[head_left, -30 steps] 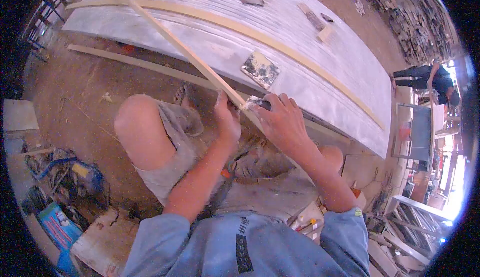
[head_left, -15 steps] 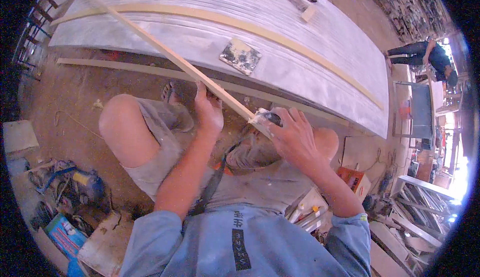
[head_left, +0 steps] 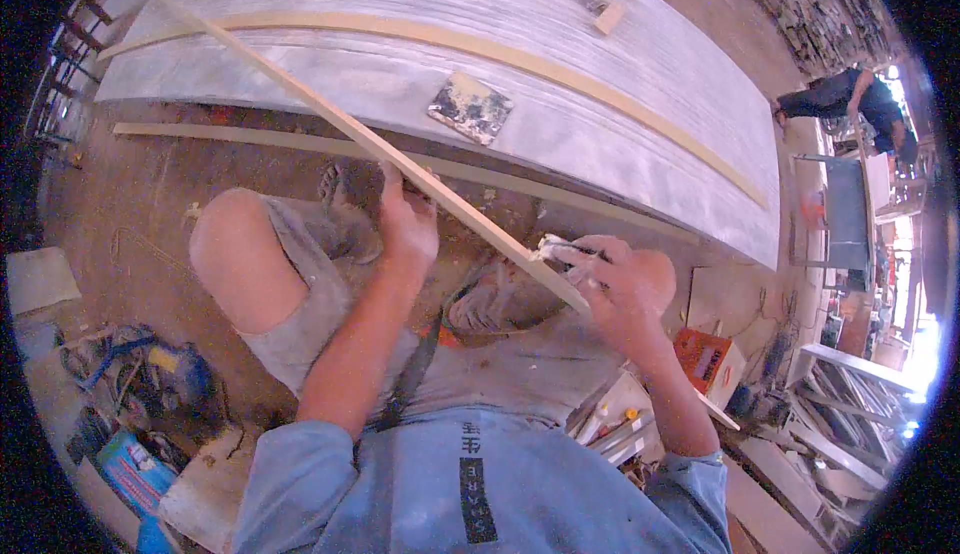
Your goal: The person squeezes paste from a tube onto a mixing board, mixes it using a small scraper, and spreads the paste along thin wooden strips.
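A long, thin wooden strip (head_left: 470, 212) runs diagonally from the upper left, across my lap and under my right forearm. My left hand (head_left: 408, 224) grips it near the middle, fingers partly hidden behind the wood. In my right hand (head_left: 622, 289) is a small scraper (head_left: 562, 252) smeared with whitish paste, touching the strip's upper side; its full shape is covered by my fingers. Beyond my hands, a square plate (head_left: 470, 107) with dark and pale smears lies on a large whitish panel (head_left: 330, 69).
Another long strip (head_left: 500, 54) lies along the panel, and a further one (head_left: 240, 136) lies below its near edge. Small scraps sit at the far side. A blue machine (head_left: 180, 379) is at left, an orange box (head_left: 700, 359) at right. A person (head_left: 870, 104) stands bent at far right.
My right hand and the scraper have moved down and right along the strip. More of the strip's near end shows beyond my right forearm. My left hand keeps its hold.
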The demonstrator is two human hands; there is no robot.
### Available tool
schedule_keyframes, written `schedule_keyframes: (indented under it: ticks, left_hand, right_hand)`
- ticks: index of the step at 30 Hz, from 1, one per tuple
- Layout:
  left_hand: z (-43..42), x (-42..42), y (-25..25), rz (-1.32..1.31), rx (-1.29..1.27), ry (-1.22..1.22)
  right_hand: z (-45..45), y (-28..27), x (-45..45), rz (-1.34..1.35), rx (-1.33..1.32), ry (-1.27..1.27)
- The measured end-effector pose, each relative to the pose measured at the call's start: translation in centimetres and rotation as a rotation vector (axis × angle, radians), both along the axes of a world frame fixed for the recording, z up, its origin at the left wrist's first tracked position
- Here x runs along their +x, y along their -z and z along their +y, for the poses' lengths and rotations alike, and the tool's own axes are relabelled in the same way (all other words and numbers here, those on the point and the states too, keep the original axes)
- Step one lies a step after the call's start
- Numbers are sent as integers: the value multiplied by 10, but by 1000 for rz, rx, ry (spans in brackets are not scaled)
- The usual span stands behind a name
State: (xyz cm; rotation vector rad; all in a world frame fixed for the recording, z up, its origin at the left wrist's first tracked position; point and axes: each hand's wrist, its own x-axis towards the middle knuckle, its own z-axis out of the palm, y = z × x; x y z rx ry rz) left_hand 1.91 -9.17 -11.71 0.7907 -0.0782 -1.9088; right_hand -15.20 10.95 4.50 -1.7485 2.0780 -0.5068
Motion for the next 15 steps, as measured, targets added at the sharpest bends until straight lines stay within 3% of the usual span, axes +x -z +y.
schedule_keyframes:
  ticks: [4, 6, 8, 11, 15]
  left_hand:
    - [35, -14, -11, -66, 13, 186]
    - [64, -17, -6, 232, 120, 371]
    - [98, -16, -35, 150, -59, 290]
    - [115, -22, 4, 57, 37, 314]
    - [111, -18, 4, 51, 75, 371]
  right_hand:
    - [-48, -19, 25, -257, -1, 146]
    - [-81, -18, 39, -337, -70, 99]
    - [-114, -7, 55, -366, -120, 34]
    - [-156, 8, 77, -366, -155, -55]
    - [-188, 46, 90, -350, -194, -65]
